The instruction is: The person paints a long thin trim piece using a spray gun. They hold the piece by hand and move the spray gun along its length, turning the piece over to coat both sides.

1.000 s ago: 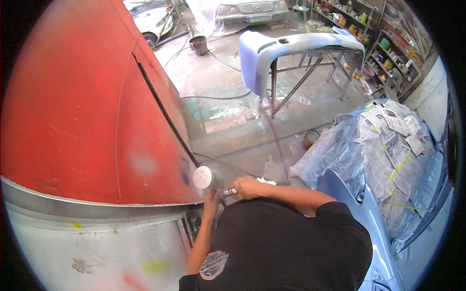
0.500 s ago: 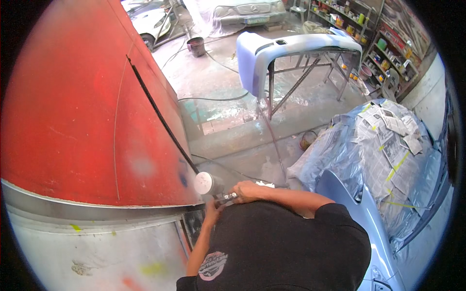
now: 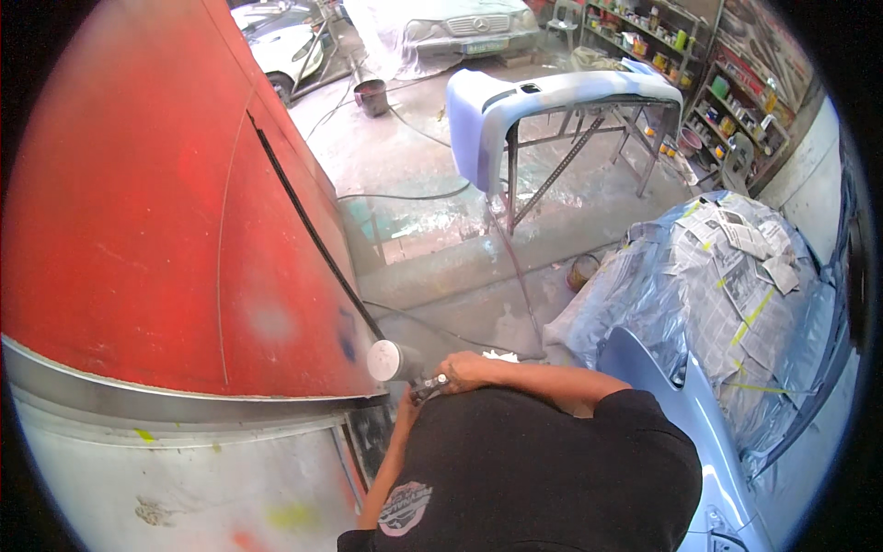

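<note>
Slightly lower in view, the spray gun (image 3: 428, 387) sits gripped by the right hand (image 3: 467, 370); whether the left hand (image 3: 407, 406) grips, I cannot tell.

The right fingers (image 3: 451, 370) partly hide the spray gun (image 3: 428, 390).

1. From your right hand (image 3: 467, 370), open floor (image 3: 432, 281) lies at 12 o'clock, giving you room to reach over the low hose (image 3: 414, 316).
2. The red panel (image 3: 175, 212) blocks you from 9 to 11 o'clock, its lower corner close by your spray gun (image 3: 405, 364).
3. The whitish panel (image 3: 202, 474) obstructs 8 o'clock.
4. A blue fender (image 3: 685, 409) at 3 and a newspaper-covered bulk (image 3: 736, 267) at 2 limit you.
5. Farther off, a bumper (image 3: 474, 138) spans 12 to 1.
</note>
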Motion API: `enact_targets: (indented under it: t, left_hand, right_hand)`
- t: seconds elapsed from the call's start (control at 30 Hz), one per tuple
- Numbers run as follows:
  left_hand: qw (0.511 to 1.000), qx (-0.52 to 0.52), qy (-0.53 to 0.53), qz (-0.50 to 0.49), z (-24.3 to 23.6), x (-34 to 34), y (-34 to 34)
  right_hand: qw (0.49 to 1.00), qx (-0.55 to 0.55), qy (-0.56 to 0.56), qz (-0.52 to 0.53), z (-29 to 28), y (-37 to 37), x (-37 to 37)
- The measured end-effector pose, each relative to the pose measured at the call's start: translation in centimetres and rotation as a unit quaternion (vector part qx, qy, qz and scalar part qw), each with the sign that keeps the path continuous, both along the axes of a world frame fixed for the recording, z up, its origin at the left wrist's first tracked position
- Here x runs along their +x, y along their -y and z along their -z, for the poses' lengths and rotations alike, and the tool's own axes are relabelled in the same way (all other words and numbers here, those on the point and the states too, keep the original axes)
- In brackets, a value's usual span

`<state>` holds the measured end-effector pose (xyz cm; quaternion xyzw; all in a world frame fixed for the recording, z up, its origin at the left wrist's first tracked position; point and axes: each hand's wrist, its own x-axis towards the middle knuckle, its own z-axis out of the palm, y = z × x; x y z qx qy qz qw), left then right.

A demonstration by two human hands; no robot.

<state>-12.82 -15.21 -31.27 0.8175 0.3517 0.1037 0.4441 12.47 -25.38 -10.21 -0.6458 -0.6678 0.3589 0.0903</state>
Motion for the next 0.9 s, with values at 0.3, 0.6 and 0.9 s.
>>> enact_targets:
  t: [0.3, 0.6, 0.9]
  left_hand:
    - [0.968, -0.24, 0.033, -0.063, -14.9, 3.7, -0.8]
    - [0.997, -0.067, 0.031, -0.014, -5.5, -0.2, 0.7]
    - [0.998, -0.038, -0.036, -0.021, -5.9, 0.8, 1.2]
  right_hand:
    - [1.0, 0.02, -0.016, 0.0, -1.0, 0.1, -0.2]
    - [0.997, 0.03, -0.073, -0.008, -0.1, 0.3, -0.1]
    - [0.998, -0.009, -0.046, -0.036, 0.5, -0.3, 0.4]
